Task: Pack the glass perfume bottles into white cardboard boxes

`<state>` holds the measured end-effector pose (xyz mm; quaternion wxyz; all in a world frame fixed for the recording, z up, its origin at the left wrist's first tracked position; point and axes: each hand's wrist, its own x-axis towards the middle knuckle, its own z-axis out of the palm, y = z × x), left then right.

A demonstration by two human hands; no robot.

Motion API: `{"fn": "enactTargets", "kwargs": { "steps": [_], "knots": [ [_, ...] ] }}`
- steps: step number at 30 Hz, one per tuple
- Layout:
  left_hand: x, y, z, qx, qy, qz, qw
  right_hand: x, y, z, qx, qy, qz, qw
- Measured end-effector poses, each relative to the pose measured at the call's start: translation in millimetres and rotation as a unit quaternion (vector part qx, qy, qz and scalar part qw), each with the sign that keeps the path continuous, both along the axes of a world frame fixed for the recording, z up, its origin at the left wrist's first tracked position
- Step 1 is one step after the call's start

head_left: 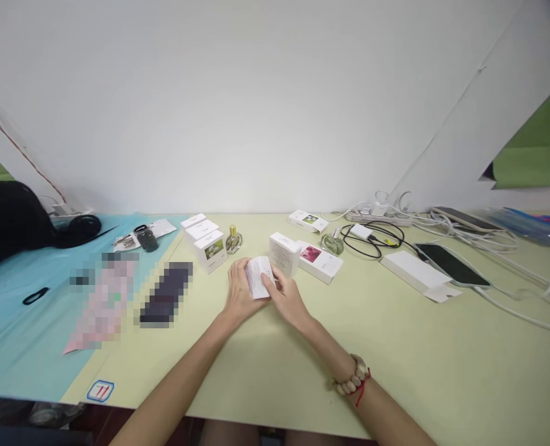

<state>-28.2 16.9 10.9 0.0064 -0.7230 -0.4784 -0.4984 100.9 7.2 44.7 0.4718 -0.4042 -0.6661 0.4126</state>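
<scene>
Both my hands meet over the middle of the pale green table (396, 347) and hold one small white box (257, 275) between them. My left hand (239, 296) wraps its left side with curled fingers. My right hand (287, 298) grips its right side, thumb on the front face. Just behind the hands stands another white box (284, 253), upright. A flat white box with a pink picture (320, 261) lies to its right.
A row of white boxes (206, 241) and a small perfume bottle (233, 240) stand at the back left, a second bottle (332, 243) at the back middle. Cables, a power strip (377, 217), a dark phone (451, 264) and a long white box (414, 272) fill the right. A blue sheet (24, 310) covers the left.
</scene>
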Motion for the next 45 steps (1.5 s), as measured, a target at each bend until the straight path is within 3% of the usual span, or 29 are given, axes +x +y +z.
{"fn": "enactTargets", "kwargs": {
  "steps": [5, 9, 13, 20, 24, 27, 30, 38, 45],
  "knots": [
    [-9.1, 8.5, -4.0, 0.031, 0.043, -0.015, 0.998, 1.8, 2.1, -3.7, -0.005, -0.030, 0.010, 1.000],
    [-16.6, 15.3, -7.4, 0.035, 0.104, -0.051, 0.993, 1.2, 3.2, -9.1, 0.033, -0.096, -0.060, 0.993],
    [-18.7, 18.3, -8.9, 0.028, 0.067, -0.057, 0.996, 2.0, -0.8, -4.9, 0.108, -0.206, -0.114, 0.966],
    [-21.3, 21.5, -10.4, 0.007, -0.009, -0.061, 0.998, 4.5, -6.2, 5.0, 0.129, -0.113, -0.078, 0.982],
    [-20.8, 23.0, -13.5, 0.004, -0.026, -0.059, 0.998, 8.8, -3.7, 3.4, 0.235, -0.250, -0.125, 0.931],
    [-22.2, 23.1, -14.1, -0.009, -0.034, -0.061, 0.998, 12.0, -2.2, 4.7, 0.307, -0.322, -0.102, 0.890],
    [-24.3, 21.3, -11.4, -0.024, -0.034, -0.066, 0.997, 11.5, -2.1, 6.8, 0.354, -0.343, -0.079, 0.866],
    [-24.6, 17.9, -2.4, -0.049, -0.082, -0.119, 0.988, 7.2, 1.9, 1.8, 0.374, -0.348, -0.117, 0.852],
    [-27.3, 18.3, 2.1, -0.066, -0.040, -0.136, 0.988, 9.5, 2.3, 3.9, 0.413, -0.334, -0.081, 0.843]
  ]
}}
